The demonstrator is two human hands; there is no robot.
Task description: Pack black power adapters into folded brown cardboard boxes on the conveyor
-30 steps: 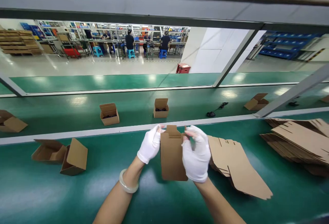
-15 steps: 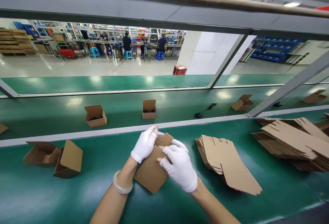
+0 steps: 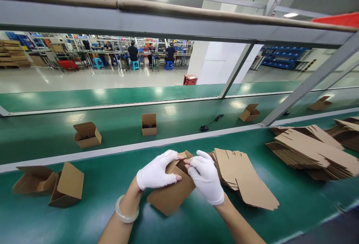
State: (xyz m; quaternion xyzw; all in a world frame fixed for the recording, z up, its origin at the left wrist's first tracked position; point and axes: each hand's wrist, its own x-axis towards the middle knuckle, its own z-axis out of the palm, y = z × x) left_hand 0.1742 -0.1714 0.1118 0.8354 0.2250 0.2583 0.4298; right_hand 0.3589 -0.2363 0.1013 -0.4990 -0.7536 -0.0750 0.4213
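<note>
Between my hands is a brown cardboard box (image 3: 174, 194), partly folded, its long flap pointing toward me and its far end raised into walls. My left hand (image 3: 158, 171), in a white glove with bare fingertips, grips the box's left side, thumb on the near face. My right hand (image 3: 206, 176), gloved the same way, pinches the far right edge of the cardboard. Just right of it lies a stack of flat cardboard blanks (image 3: 251, 180). To the left, two folded open boxes (image 3: 68, 184) stand side by side on the green work surface (image 3: 112, 214).
Beyond a white rail (image 3: 123, 148), a green belt carries open boxes (image 3: 149, 124) with dark contents and a black cabled item (image 3: 204, 128). More flat blanks (image 3: 314, 150) lie at right. A metal frame post (image 3: 303, 83) slants across. People sit at far benches.
The box's far end has gone from flatter to raised walls. My left hand has turned to grip its side, and my right hand has shifted to its right edge. The view has moved slightly.
</note>
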